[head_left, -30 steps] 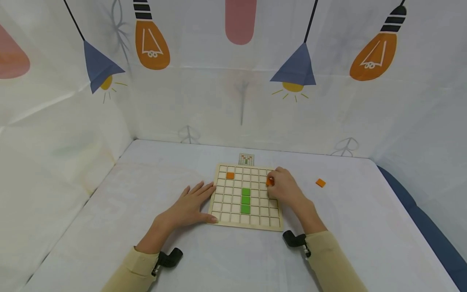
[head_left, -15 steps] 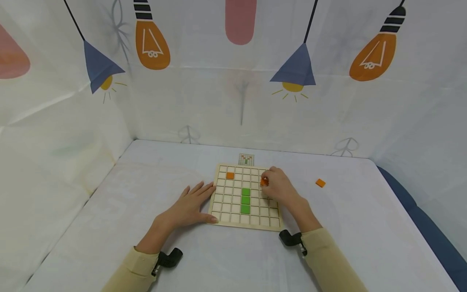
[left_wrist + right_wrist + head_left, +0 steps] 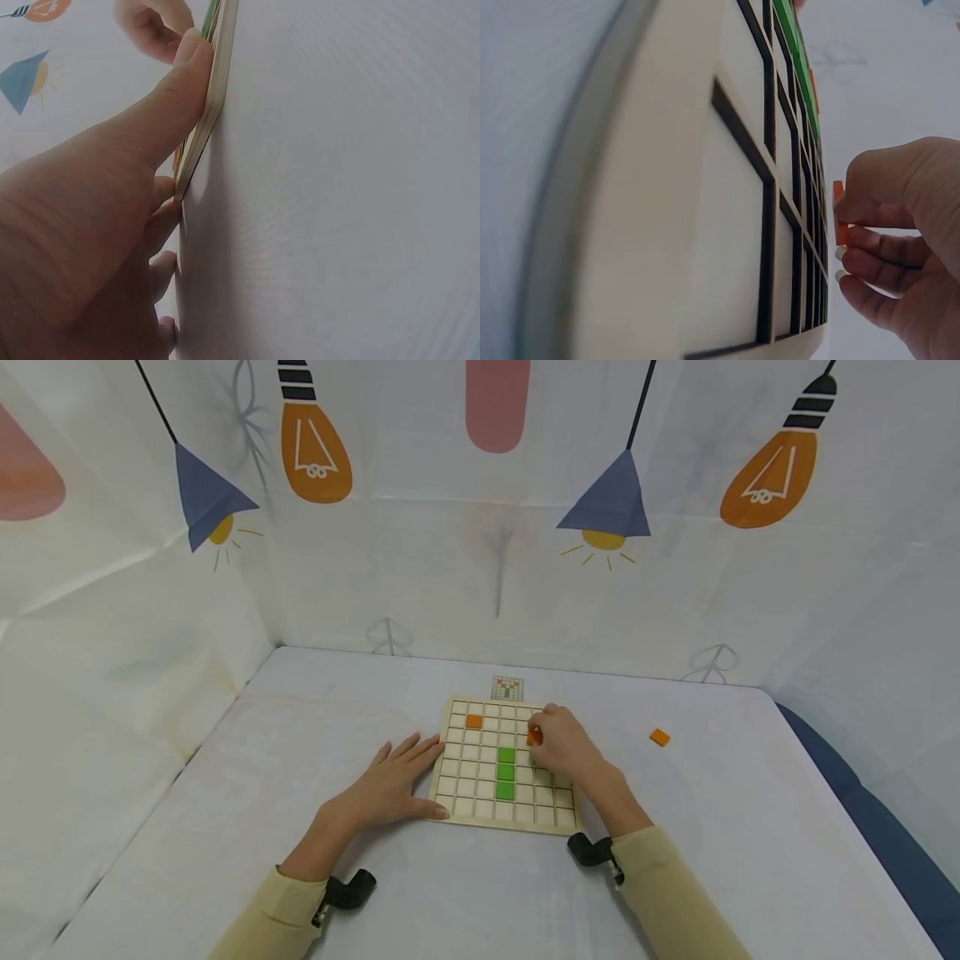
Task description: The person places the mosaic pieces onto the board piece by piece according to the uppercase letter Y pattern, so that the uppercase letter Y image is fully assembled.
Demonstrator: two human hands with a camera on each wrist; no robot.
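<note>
A wooden grid board lies on the white table, with several green tiles in one column and one orange tile near its upper left. My left hand rests with spread fingers at the board's left edge, its thumb on the lower left corner. Over the upper right of the grid, my right hand pinches another orange tile between thumb and fingers. In the right wrist view this tile is held just off the board's surface.
A loose orange tile lies on the table right of the board. A small printed pattern card sits just beyond the board's far edge. White patterned cloth walls rise behind and beside the table. Something dark blue stands past the right edge.
My right hand has moved left across the upper part of the board, carrying the pinched orange tile. The left hand has stayed in place.
</note>
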